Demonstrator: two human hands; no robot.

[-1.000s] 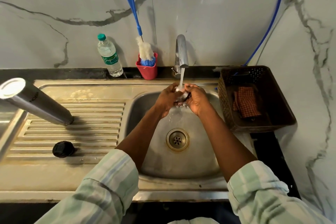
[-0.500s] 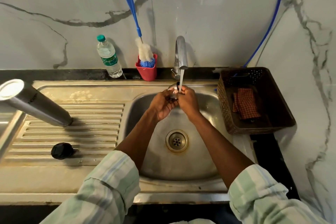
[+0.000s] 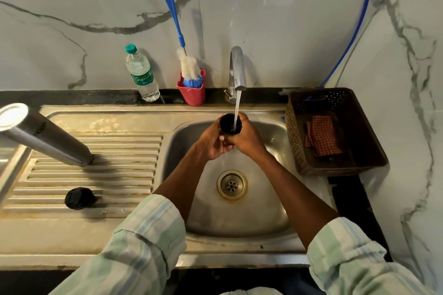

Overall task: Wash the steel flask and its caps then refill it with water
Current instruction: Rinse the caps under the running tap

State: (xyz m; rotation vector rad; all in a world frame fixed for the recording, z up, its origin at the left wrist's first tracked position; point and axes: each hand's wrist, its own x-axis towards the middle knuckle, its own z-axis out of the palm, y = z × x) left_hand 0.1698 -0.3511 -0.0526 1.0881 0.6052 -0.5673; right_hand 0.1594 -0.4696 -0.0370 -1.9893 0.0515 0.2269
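A black cup-shaped cap (image 3: pixel 229 123) sits open side up under the running tap (image 3: pixel 237 69), and water streams into it. My left hand (image 3: pixel 213 141) and my right hand (image 3: pixel 248 139) both grip it over the sink basin (image 3: pixel 263 199). The steel flask (image 3: pixel 45 136) stands upside down on the ribbed drainboard (image 3: pixel 107 175) at the left. A second black cap (image 3: pixel 79 198) lies on the drainboard nearer to me.
Behind the sink stand a plastic water bottle (image 3: pixel 142 74) and a red holder (image 3: pixel 191 91) with a blue bottle brush (image 3: pixel 177 31). At the right a brown basket (image 3: pixel 335 132) holds a checked cloth (image 3: pixel 322 135). A blue hose (image 3: pixel 354 26) runs down the wall.
My hands were rubbing the cap together under the stream. Now they have turned it mouth up and raised it slightly toward the spout, so water fills it.
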